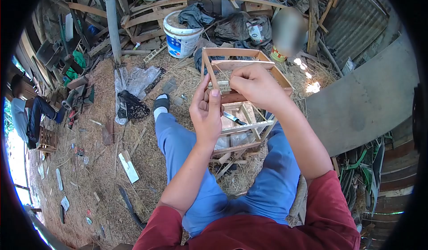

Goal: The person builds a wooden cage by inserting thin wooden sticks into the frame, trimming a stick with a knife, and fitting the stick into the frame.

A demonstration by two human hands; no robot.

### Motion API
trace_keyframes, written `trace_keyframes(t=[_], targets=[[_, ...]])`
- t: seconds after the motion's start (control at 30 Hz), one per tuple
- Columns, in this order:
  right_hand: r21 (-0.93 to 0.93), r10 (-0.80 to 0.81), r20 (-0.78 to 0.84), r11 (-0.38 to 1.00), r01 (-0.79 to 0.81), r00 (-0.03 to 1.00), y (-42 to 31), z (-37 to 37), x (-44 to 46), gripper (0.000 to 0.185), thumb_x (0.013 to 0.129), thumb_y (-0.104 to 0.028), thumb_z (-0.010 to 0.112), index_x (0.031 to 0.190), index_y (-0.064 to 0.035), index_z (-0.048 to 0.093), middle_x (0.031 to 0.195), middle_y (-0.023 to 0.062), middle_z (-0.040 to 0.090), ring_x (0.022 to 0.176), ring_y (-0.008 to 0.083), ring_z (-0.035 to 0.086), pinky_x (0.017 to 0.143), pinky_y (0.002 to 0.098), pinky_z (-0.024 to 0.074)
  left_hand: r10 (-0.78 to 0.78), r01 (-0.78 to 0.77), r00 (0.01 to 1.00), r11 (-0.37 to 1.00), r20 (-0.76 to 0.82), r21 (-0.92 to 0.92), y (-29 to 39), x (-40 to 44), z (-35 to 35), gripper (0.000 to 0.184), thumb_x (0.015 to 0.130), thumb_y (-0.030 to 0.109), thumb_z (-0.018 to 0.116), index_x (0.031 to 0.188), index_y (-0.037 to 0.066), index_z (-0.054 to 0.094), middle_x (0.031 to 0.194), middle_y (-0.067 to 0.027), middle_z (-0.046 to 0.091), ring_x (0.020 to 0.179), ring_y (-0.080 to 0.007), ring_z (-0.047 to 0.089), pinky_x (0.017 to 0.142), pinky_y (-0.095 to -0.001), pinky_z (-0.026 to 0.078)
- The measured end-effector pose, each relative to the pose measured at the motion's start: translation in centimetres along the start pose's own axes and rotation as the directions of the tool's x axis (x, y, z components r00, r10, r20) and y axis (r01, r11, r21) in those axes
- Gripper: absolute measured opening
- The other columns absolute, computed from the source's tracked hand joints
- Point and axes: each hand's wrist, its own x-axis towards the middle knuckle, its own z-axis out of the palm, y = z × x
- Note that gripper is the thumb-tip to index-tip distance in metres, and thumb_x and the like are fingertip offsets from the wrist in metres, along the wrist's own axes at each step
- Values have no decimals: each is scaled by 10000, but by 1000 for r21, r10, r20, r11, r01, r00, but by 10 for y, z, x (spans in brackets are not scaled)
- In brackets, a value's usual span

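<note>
A small wooden frame (275, 74) built of thin slats stands between my legs. My left hand (208, 109) pinches a narrow wooden strip (210, 73) along the frame's left side; whether it is loose or fixed I cannot tell. Over the frame's near part, my right hand (256, 85) is closed with bent fingers, and what they hold is hidden. A reddish-brown wooden piece (233, 98) shows just below that hand. Lower down, a knife (234, 118) with a dark handle lies across the frame's lower slats.
A white bucket (182, 38) with a dark bag on it stands beyond the frame. To the right leans a large grey board (361, 103). Scraps, including a pale board piece (129, 166), litter the straw-strewn ground. Another person (29, 111) sits at far left.
</note>
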Motion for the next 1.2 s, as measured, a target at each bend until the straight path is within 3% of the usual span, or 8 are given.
trace_keyframes(t=[0.43,0.47,0.53,0.63,0.73,0.97,1.13,1.2], targets=[[-14,58,86,998,-57,995,-12,-4,0,344,910,-231,632,777,84,670,618,62,585,606,107,520,565,351,441,13,-13,1000,1000,12,6,-2,-2,-1,513,1092,160,591,1536,-60,458,873,12,614,687,-15,515,573,-206,404],[-7,70,109,998,-69,992,-12,-4,0,346,921,-236,626,782,78,671,636,63,598,619,109,532,577,350,446,15,-15,1000,1000,11,6,-4,-2,-1,513,1092,160,591,1536,-60,458,873,12,614,687,-15,515,573,-206,404],[1,81,133,997,-82,988,-11,-6,0,349,931,-242,621,788,72,672,654,65,610,632,110,544,589,349,450,59,-58,998,997,-8,46,-7,-2,0,518,1105,331,580,1513,16,527,844,-5,695,598,-30,516,531,-215,397],[-58,97,219,995,-86,971,-4,-4,3,331,953,-245,604,823,52,667,698,68,637,659,124,572,620,350,468,77,-77,997,997,4,31,-8,-3,2,522,1102,315,589,1521,13,515,843,-8,700,605,-30,523,540,-216,403],[31,74,194,996,-81,978,2,-1,2,312,971,-253,594,856,30,658,725,76,653,660,144,587,634,355,481,96,-96,995,995,17,27,-9,-5,2,524,1101,303,591,1527,11,505,841,-11,701,609,-31,526,545,-218,403],[-142,125,177,985,-100,976,-12,-10,3,303,940,-276,643,890,22,675,770,97,691,694,173,633,662,364,505,107,-108,994,993,17,44,-12,-8,6,521,1105,294,579,1528,1,499,824,-3,691,606,-29,519,548,-216,393],[-60,53,126,997,-46,991,11,-6,13,328,913,-296,662,875,29,680,769,129,702,679,213,653,664,390,513,41,-41,999,999,8,25,-5,-13,7,540,1133,343,503,1543,-7,482,719,65,501,583,-31,474,540,-220,386],[-80,94,153,993,-82,984,8,-8,14,339,903,-309,672,854,26,683,766,147,701,683,229,656,668,400,512,42,-42,999,999,0,-6,-5,-15,9,513,1127,285,511,1543,-13,478,820,41,571,623,-13,471,552,-202,360]])
